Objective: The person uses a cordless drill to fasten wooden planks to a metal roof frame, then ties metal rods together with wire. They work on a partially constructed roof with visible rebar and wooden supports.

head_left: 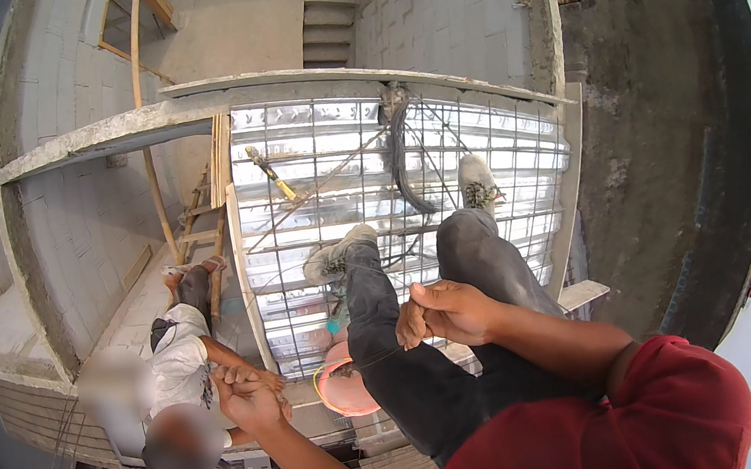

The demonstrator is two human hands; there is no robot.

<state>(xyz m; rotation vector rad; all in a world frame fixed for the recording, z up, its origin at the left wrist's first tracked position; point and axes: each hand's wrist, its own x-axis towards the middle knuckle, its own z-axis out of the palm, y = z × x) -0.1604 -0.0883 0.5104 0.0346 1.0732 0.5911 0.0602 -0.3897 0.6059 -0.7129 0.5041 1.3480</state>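
My left hand (250,402) is raised at the left with its fingers curled in, right beside a co-worker's hands; what it holds is hidden. In front of my lap, my right hand (448,312) is closed, thumb pressed against the fingers. A thin wire (367,364) seems to run leftward from it, over a pink bucket (347,393) beside my leg. Under my shoes lies a grid of steel bars (350,201) on shiny ribbed metal sheets (300,259). A bundle of dark tie wire (400,156) rests on the bars.
A tool with a yellow handle (271,174) lies on the grid. The co-worker (180,362) in a light shirt is at the left, by a bamboo ladder (219,261). Concrete beams (110,130) border drops to lower floors. A dark wall (670,155) stands at right.
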